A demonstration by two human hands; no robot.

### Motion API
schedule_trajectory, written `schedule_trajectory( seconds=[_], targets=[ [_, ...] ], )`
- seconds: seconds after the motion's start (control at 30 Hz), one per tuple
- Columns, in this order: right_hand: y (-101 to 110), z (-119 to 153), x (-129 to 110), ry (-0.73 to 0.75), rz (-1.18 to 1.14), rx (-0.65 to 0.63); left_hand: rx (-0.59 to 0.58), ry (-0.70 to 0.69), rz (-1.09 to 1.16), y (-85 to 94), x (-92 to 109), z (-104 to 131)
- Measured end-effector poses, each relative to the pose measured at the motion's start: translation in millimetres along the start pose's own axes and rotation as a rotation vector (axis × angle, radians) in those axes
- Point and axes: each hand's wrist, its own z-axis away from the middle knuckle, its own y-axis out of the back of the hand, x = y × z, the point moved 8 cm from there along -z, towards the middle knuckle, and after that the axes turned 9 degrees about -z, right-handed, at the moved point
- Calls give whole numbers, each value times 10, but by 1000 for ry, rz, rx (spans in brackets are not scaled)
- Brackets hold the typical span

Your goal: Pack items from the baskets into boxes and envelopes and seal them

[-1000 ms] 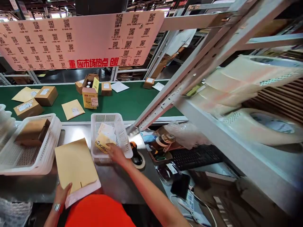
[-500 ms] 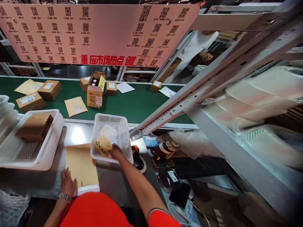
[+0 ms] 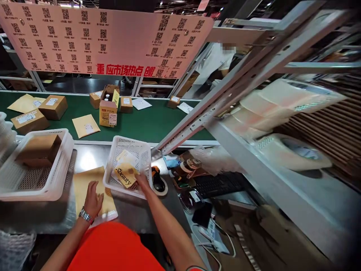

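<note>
The right hand (image 3: 141, 180) reaches into the small white basket (image 3: 127, 145), fingers closed on a yellow packet (image 3: 126, 175) lifted just above the basket floor. Beyond the packet a white slip (image 3: 127, 156) lies in the basket. The left hand (image 3: 93, 198) presses flat, fingers spread, on a kraft mailer (image 3: 84, 184) just left of the basket.

Ahead of you runs the green conveyor belt (image 3: 158, 124), carrying cardboard boxes (image 3: 53, 106) and padded mailers (image 3: 85, 125). Above the belt hangs a pink board (image 3: 107, 41) printed with QR codes. To the belt's right, a grey metal rack (image 3: 254, 75) holds tape rolls (image 3: 293, 152); below it sits a black keyboard (image 3: 220, 184).
</note>
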Motion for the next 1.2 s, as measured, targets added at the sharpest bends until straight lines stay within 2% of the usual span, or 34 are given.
schedule_trajectory(
  seconds=[0.23, 0.37, 0.47, 0.57, 0.67, 0.77, 0.87, 0.93, 0.97, 1.03, 1.07, 1.13, 1.2],
  targets=[
    [616, 98, -250, -21, 33, 240, -91, -136, 110, -88, 479, -112],
    [925, 204, -433, 21, -157, 336, -156, -167, 199, -107, 766, -162],
    [1030, 328, -525, 39, -397, 337, -276, -143, 297, -123, 1015, -241],
    [878, 527, -592, 47, -664, 272, -487, -8, 451, -246, 1254, -339],
    [482, 816, -629, 55, -892, 192, -611, 158, 609, -417, 1438, -433],
    [-73, 1113, -553, -31, -1184, 87, -569, 265, 683, -548, 1468, -511],
    [-509, 1315, -403, -135, -1318, 20, -449, 259, 588, -549, 1340, -538],
    [-621, 1368, -301, -155, -1268, -5, -406, 197, 461, -487, 1248, -532],
    [-607, 1377, -246, -152, -1202, 4, -403, 152, 389, -448, 1216, -528],
    [-406, 1383, -173, -80, -983, 105, -409, 42, 218, -360, 1192, -523],
    [-233, 1394, -200, 14, -835, 183, -425, -24, 128, -323, 1206, -516],
    [109, 1472, -448, 315, -495, 290, -496, -178, -26, -290, 1285, -475],
    [249, 1611, -844, 668, -144, 235, -600, -336, -120, -294, 1396, -391]
  ],
)
